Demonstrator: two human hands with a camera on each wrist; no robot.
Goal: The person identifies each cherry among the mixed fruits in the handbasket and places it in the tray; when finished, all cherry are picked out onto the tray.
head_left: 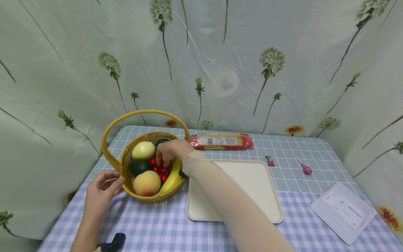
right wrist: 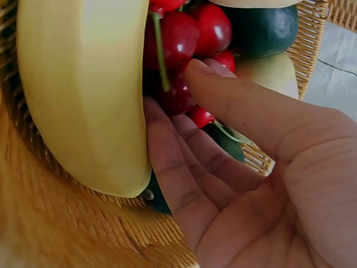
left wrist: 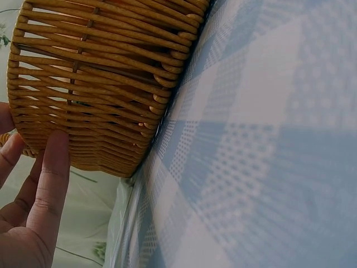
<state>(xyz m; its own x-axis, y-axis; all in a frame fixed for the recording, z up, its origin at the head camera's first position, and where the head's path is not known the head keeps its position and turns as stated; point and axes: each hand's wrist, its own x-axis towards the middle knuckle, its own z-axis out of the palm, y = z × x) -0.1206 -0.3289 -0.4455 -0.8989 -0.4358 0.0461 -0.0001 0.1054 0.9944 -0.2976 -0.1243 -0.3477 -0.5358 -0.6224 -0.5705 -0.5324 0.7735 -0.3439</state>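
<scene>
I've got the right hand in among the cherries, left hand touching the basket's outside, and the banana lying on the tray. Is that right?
The banana isn't on the tray; the head view shows it inside the basket, beside the cherries. The rest holds.

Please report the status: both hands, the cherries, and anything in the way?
Left hand on outer side of basket. Right hand inside basket, at cherries, grip unclear. Cherries lie in basket. Banana close alongside, may crowd right hand.

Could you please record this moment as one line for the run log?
left hand: touching round yellow woven basket | right hand: among shiny round red cherries, grip unclear | rectangular cream tray: beside basket
</scene>
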